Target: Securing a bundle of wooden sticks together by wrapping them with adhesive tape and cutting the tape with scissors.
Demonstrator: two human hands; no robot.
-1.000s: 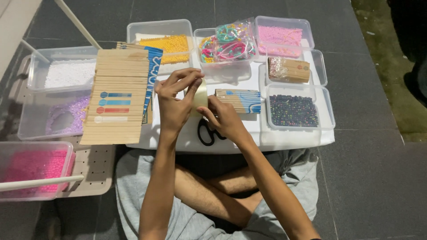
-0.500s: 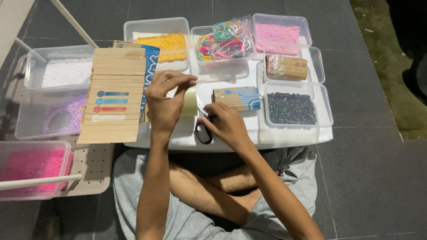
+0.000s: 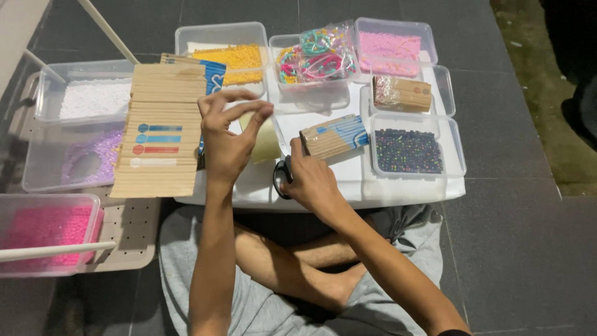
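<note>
My left hand [image 3: 227, 140] is raised over the white tray [image 3: 398, 186], its fingers pinching a pale roll of tape [image 3: 266, 140] by the top edge. My right hand [image 3: 309, 177] is lower, at the tray's front, closed over the black handles of a pair of scissors [image 3: 280, 179] whose blades point up toward the tape. Left of my left hand lies a mat of wooden sticks [image 3: 160, 140] laid side by side, some with blue and red marks. A bundle of sticks with blue ends [image 3: 336, 135] lies just beyond my right hand.
Clear tubs ring the tray: yellow beads [image 3: 233, 56], a bag of coloured bands [image 3: 317, 56], pink beads [image 3: 390, 45], a packet of sticks [image 3: 402, 93], dark beads [image 3: 407, 151], white beads [image 3: 87, 99], purple beads [image 3: 81, 158], bright pink beads [image 3: 43, 230]. A pegboard [image 3: 127, 230] lies at left. My crossed legs are below.
My right hand has left the tape and dropped to the scissors at the tray's front. My left hand still holds the tape roll, now a little lower.
</note>
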